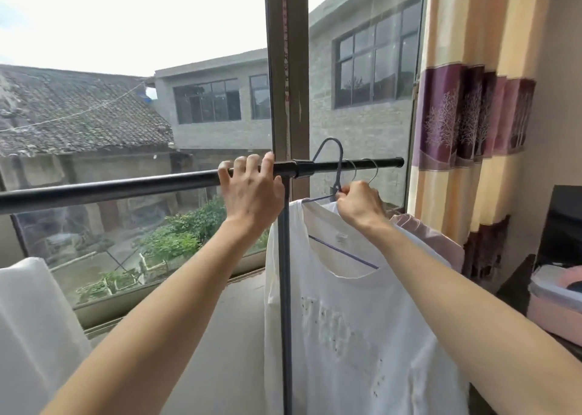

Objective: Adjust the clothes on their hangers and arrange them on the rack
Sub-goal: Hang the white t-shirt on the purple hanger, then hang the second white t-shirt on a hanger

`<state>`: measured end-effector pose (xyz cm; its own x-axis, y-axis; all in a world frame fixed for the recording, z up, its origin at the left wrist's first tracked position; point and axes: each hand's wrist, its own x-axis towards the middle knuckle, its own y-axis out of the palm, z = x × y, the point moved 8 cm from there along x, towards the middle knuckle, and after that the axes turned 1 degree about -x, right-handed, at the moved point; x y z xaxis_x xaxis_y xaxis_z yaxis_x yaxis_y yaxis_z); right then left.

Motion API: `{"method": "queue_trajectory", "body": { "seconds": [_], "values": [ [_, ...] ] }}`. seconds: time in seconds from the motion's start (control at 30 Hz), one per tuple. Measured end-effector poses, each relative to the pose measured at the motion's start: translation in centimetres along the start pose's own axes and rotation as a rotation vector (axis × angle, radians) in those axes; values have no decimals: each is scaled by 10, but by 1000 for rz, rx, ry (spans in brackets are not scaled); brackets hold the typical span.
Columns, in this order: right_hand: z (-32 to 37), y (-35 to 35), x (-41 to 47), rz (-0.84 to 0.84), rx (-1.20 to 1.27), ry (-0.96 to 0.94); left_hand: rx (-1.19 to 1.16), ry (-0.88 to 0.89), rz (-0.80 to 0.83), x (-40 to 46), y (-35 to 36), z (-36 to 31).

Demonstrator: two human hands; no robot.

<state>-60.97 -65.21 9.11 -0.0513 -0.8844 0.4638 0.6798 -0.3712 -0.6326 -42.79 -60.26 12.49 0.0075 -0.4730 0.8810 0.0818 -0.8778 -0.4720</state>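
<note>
Left hand [252, 191] grip curled over rack bar [126, 188]. Right hand [359, 203] grip pinches blue hanger [338, 175] neck, white shirt [346, 320] hanging directly below.

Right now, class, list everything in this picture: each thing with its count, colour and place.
rail: one, black, across the window
post: one, dark, under the rail
blue hanger: one, hooked on the rail
wire hooks: two, silver, right of it
T-shirt: one, white, on the blue hanger
pink garment: one, behind the T-shirt
curtain: one, cream and purple, right
basin: one, pink, far right
left hand: grips the rail
right hand: pinches the blue hanger's neck
</note>
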Motion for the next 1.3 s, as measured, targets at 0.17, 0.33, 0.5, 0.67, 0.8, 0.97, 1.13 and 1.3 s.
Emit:
{"method": "queue_trajectory", "body": {
  "seconds": [0.17, 0.33, 0.5, 0.67, 0.8, 0.97, 1.13, 1.3],
  "values": [
    [4, 25, 12, 23, -16, 20, 72, -19, -69, -3, 6, 4],
    [-1, 55, 17, 106, 43, 45, 91, -17, -135, -6, 7, 1],
    [-7, 67, 15, 200, 100, -28, 88, -30, -194, -7, 7, 1],
    [-26, 18, 29, -150, -196, -70, 95, -48, -206, -9, 9, 0],
    [-75, 19, 36, 13, -390, 162, 101, -49, -216, -8, 12, 0],
    [-99, 15, 39, 9, -287, 219, 93, -62, -187, -8, 14, 0],
    [-98, -13, 46, -79, -162, 199, 57, -67, -176, -8, 13, 1],
    [-100, -46, 32, -218, -124, 134, -183, -157, -116, -15, 7, -24]
  ]
}}
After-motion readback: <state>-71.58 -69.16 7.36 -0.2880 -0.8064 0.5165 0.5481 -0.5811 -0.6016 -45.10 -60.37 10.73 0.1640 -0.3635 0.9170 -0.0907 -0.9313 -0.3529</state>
